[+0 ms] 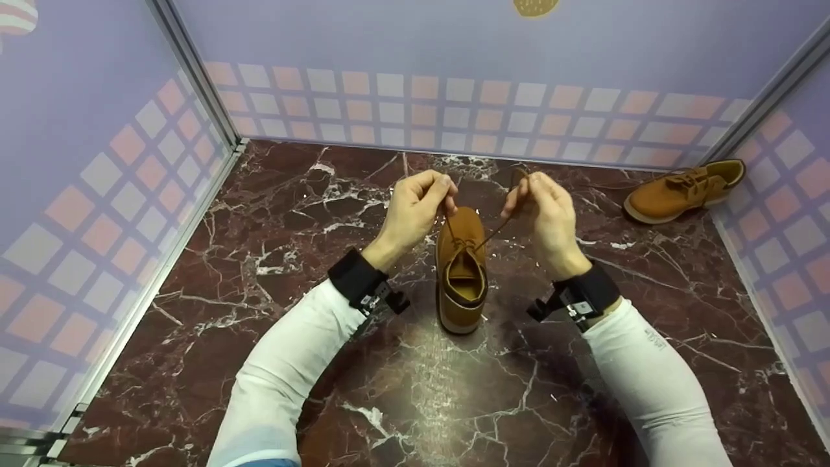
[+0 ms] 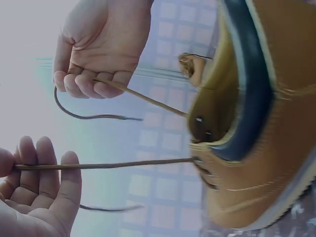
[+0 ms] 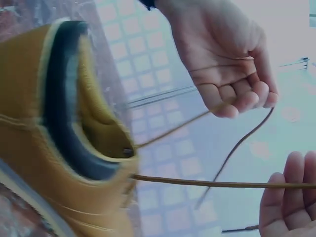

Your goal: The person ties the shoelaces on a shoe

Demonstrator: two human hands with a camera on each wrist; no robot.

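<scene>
Keep the dark-collared tan leather lace-up shoe [image 1: 462,267] sole-down, aimed forward, on the dark red, white-veined floor [image 1: 551,402]. Probably best to tension the thin brown lace [image 2: 113,165] evenly on both sides, pinched in left hand [image 1: 414,209] and right hand [image 1: 551,215], without lifting the shoe. Leave the matching tan shoe [image 1: 674,193] beside the lilac checked wall [image 1: 784,207].

Floor [image 1: 227,272] free on both sides of near shoe [image 1: 464,266]. Access above its front obstructed by laces [image 2: 123,164] running to left hand [image 1: 415,204] and right hand [image 1: 550,211]. Second shoe [image 1: 671,196] blocks floor by right wall [image 1: 791,214].
</scene>
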